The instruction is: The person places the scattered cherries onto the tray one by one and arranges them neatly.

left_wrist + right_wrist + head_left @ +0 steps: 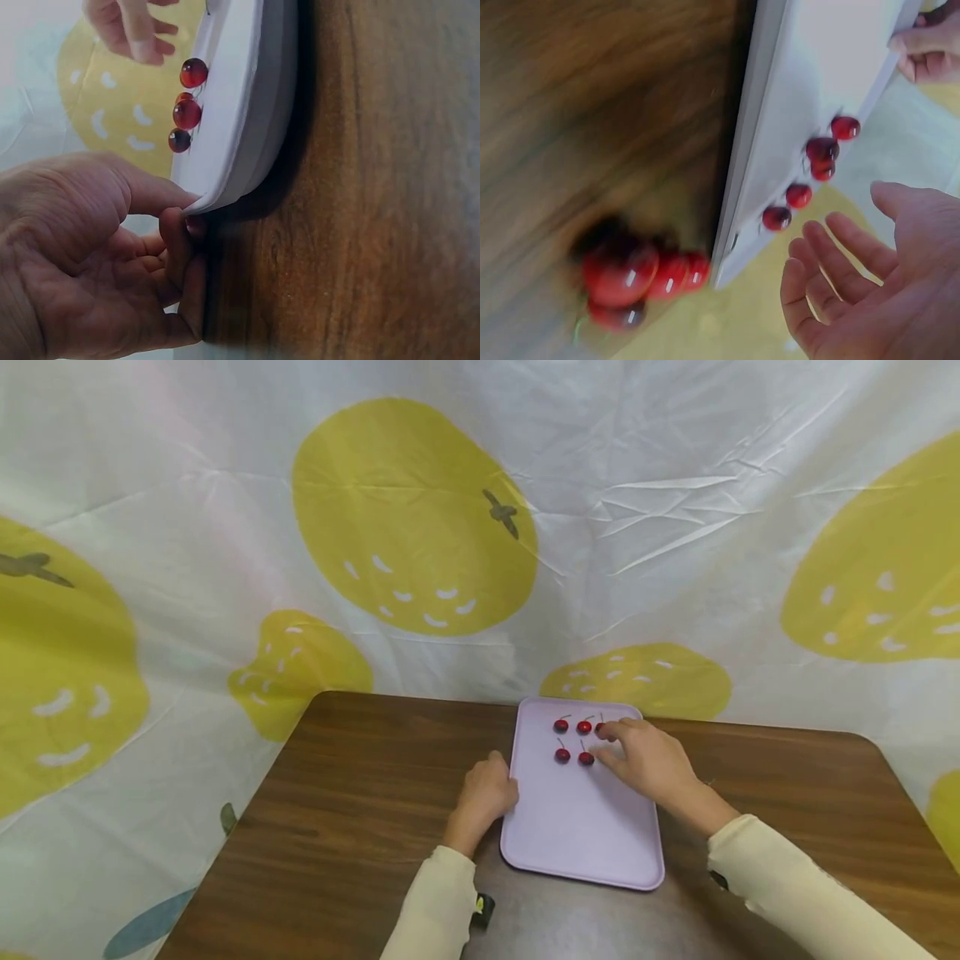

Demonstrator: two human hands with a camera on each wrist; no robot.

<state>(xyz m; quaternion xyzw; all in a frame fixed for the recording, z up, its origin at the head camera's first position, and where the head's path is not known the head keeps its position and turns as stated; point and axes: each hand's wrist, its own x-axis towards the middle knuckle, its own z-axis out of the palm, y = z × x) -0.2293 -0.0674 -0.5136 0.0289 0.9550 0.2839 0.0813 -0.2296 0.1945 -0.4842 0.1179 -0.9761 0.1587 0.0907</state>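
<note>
A lilac tray (pixel 581 831) lies on the table, bearing several red cherries with stems. Three of them, among them the left one (pixel 561 726), form the far row; a nearer row has two, the right one (pixel 586 759) close to my right thumb. My left hand (pixel 486 789) pinches the tray's left rim between thumb and fingers, as the left wrist view shows. Over the tray's far right part hovers my right hand (pixel 656 760), fingers spread and slightly bent. In the right wrist view nothing lies between those fingers, and the cherries (pixel 799 196) sit just past the fingertips.
On the table beyond the tray's right side, a blurred cluster of more cherries (pixel 630 277) shows in the right wrist view; my right hand and arm hide it in the head view. A white curtain (pixel 637 543) with yellow fruit prints hangs behind the brown wooden table (pixel 360 793).
</note>
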